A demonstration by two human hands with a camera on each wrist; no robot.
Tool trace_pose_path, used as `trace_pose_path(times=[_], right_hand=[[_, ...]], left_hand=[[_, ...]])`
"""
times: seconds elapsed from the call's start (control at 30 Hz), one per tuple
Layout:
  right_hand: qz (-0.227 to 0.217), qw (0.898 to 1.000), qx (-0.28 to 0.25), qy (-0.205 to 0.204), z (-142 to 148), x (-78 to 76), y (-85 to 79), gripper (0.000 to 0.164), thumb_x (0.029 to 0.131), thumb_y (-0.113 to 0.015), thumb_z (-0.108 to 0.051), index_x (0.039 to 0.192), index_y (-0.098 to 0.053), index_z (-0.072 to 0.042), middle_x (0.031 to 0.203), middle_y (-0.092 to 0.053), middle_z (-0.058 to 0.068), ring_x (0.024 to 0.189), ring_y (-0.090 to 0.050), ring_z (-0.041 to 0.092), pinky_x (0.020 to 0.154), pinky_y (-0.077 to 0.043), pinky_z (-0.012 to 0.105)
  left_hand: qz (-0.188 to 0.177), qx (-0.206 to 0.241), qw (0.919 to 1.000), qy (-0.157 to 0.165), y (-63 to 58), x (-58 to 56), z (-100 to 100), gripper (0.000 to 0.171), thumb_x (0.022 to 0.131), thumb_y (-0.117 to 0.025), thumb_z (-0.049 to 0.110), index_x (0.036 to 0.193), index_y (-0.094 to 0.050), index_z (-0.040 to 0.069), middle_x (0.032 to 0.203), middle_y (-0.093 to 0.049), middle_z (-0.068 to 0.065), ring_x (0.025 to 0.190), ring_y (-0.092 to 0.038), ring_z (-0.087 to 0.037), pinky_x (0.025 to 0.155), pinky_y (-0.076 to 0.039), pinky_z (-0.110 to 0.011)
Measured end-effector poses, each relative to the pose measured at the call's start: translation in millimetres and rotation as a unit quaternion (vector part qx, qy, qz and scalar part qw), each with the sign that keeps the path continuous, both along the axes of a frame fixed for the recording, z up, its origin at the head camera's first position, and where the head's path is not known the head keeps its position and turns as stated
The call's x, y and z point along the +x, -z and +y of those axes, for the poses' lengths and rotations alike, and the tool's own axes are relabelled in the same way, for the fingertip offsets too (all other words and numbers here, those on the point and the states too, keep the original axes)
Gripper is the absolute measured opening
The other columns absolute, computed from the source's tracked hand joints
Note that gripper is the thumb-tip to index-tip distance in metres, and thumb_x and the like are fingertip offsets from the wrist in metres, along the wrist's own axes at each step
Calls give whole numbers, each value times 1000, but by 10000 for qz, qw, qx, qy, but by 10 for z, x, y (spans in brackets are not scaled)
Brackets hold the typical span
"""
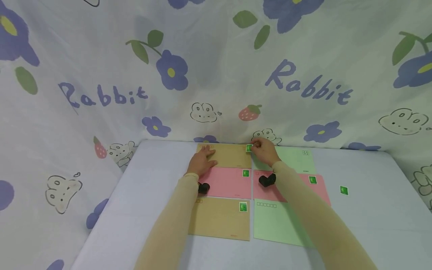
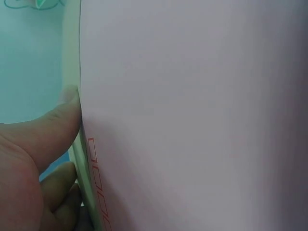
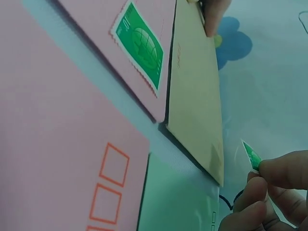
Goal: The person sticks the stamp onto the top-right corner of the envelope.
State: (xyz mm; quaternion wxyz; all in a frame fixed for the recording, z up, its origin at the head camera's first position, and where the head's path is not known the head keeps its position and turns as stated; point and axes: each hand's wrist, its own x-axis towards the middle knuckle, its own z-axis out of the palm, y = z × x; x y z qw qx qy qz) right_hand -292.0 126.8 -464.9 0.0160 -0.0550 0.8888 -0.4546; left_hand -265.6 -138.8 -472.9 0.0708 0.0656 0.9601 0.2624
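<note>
At the back of the table lies a brown envelope (image 1: 231,156). My left hand (image 1: 200,162) rests on its left part, fingers spread. In the left wrist view, the thumb (image 2: 53,132) lies along the edge of a pale envelope, beyond a pink envelope (image 2: 168,96). My right hand (image 1: 266,151) pinches a small green postage stamp (image 1: 249,148) at the brown envelope's top right corner. Seen from the right wrist, that stamp (image 3: 252,157) is held between thumb and fingertip, tilted and apart from the paper. The hand partly covers a green envelope (image 1: 293,155).
Below lie a pink envelope (image 1: 233,183) and a brown one (image 1: 219,219), each with a green stamp. To the right are a stamped pink envelope (image 1: 318,187) and a green one (image 1: 276,223). A loose stamp (image 1: 344,190) lies at right. A patterned curtain (image 1: 216,75) hangs behind.
</note>
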Motion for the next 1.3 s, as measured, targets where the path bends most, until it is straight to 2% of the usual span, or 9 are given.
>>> trace_pose_path(times=[0.27, 0.53, 0.73, 1.07, 1.3], right_hand=[[-58, 9998, 106, 126, -45, -83, 25, 19, 86, -58, -13, 104, -62, -8, 91, -61, 8, 79, -55, 21, 66, -44, 30], [-147, 9999, 34, 61, -72, -118, 42, 20, 88, -58, -12, 106, -62, -6, 95, -62, 11, 84, -57, 23, 70, -46, 32], [-225, 9997, 79, 115, -73, -171, 87, 18, 87, -59, -13, 105, -63, -9, 94, -62, 9, 84, -57, 22, 70, -46, 31], [-230, 9995, 187, 84, -124, -172, 50, 22, 87, -58, -13, 107, -62, -6, 96, -63, 11, 86, -58, 24, 74, -47, 34], [-224, 9990, 367, 114, -131, -180, 68, 21, 86, -58, -13, 105, -63, -7, 93, -62, 10, 82, -56, 23, 71, -46, 33]], left_hand=[[42, -18, 10000, 21, 12, -3, -14, 55, 86, -65, 32, 136, -48, 16, 150, -26, -8, 139, -20, -27, 111, -21, -47], [21, -14, 10000, -23, -1, 8, -7, 55, 86, -65, 32, 136, -49, 16, 150, -27, -8, 139, -20, -26, 111, -20, -46], [102, -30, 9999, 18, -1, -3, 2, 55, 86, -65, 32, 136, -49, 15, 150, -28, -9, 139, -20, -25, 111, -20, -45], [85, -52, 9999, -50, -7, 6, 6, 55, 86, -65, 32, 135, -49, 16, 150, -28, -8, 139, -20, -25, 111, -22, -45], [93, -43, 9999, -19, 3, 0, 6, 55, 86, -65, 32, 136, -49, 16, 150, -28, -8, 139, -19, -24, 112, -20, -45]])
